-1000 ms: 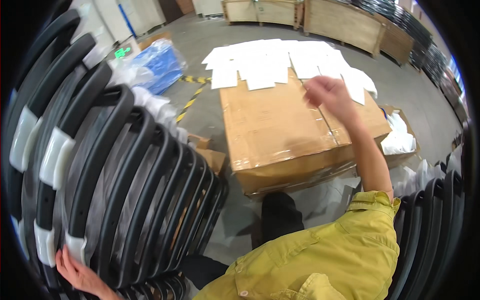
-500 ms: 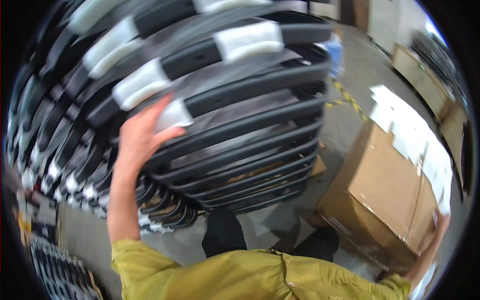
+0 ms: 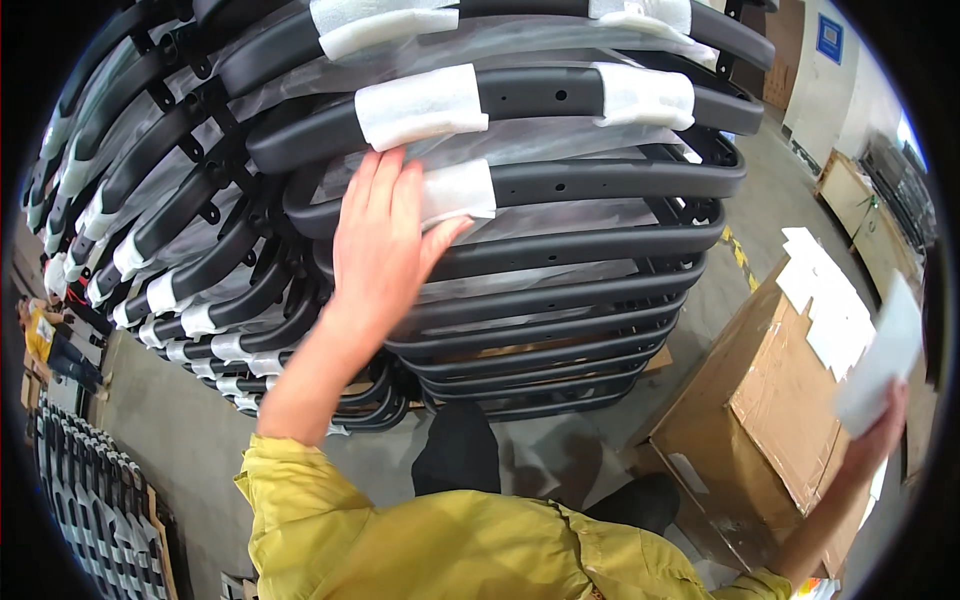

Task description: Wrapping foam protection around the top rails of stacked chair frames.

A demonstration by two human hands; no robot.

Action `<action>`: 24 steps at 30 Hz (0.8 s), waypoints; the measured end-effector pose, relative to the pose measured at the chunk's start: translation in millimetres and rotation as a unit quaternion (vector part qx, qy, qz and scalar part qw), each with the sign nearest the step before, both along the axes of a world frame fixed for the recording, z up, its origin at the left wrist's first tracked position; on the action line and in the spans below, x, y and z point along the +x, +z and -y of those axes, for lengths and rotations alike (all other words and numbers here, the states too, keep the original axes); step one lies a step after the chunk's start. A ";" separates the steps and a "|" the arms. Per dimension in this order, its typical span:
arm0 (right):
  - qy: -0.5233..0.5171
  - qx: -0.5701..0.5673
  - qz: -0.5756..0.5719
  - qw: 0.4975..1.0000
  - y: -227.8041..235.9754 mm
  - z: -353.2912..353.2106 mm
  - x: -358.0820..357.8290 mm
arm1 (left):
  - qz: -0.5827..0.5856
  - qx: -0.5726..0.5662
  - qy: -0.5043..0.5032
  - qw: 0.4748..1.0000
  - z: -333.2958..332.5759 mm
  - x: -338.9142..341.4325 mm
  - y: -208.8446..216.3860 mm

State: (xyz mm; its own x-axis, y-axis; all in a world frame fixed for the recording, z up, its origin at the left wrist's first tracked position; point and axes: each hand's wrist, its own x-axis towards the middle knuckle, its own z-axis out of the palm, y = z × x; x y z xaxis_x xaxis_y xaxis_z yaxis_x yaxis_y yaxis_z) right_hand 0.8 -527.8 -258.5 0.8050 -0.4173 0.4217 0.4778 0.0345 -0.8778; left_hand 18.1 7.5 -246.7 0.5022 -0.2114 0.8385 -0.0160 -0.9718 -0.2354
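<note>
- Our left hand (image 3: 380, 245) lies over the left part of a white wrap (image 3: 460, 190), which covers a piece of the front bar of one black frame (image 3: 640, 180).
- Its four fingers are stretched out and near together, and the thumb stands apart, by the lower edge of this wrap. We cannot tell how strongly the hand presses.
- Our right hand (image 3: 882, 425) has the fingers closed on the lower end of one white sheet (image 3: 880, 350). This sheet is tilted and stands up above the right edge of the box.
- The cardboard box (image 3: 765, 410) is on the floor (image 3: 225, 440), at our right side.
- More loose sheets (image 3: 822, 300) lie on its top, overlapping, along the right edge and up to the far corner.
- The frames are piled one over another in front of us; just above our fingertips, an upper wrap (image 3: 420, 105) covers the next bar.
- A second pile (image 3: 100, 510) stands at the lower left, well apart from us.
- A co-worker (image 3: 42, 335) in a yellow top is far at the left.
</note>
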 end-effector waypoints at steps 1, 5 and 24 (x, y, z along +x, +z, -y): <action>0.055 0.044 -0.012 0.997 -30.8 -52.3 23.7 | 0.022 -0.017 -0.030 0.999 13.3 -7.8 -16.1; 0.258 0.129 0.002 0.958 -61.1 -207.8 21.8 | -0.220 -0.387 -0.386 0.808 71.9 -41.7 -50.0; 0.470 -0.058 -0.102 0.875 -76.7 -225.7 72.6 | -0.347 -0.275 -0.290 0.849 85.5 17.1 16.7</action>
State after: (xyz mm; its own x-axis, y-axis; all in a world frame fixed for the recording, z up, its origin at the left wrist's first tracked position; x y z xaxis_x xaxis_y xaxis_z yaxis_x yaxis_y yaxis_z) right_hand 73.4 -302.1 -335.2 0.8330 0.5055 0.2248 0.1196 0.2322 -0.9653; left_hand 35.2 -78.0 -230.0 0.8605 -0.2636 0.4359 -0.4780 -0.7136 0.5121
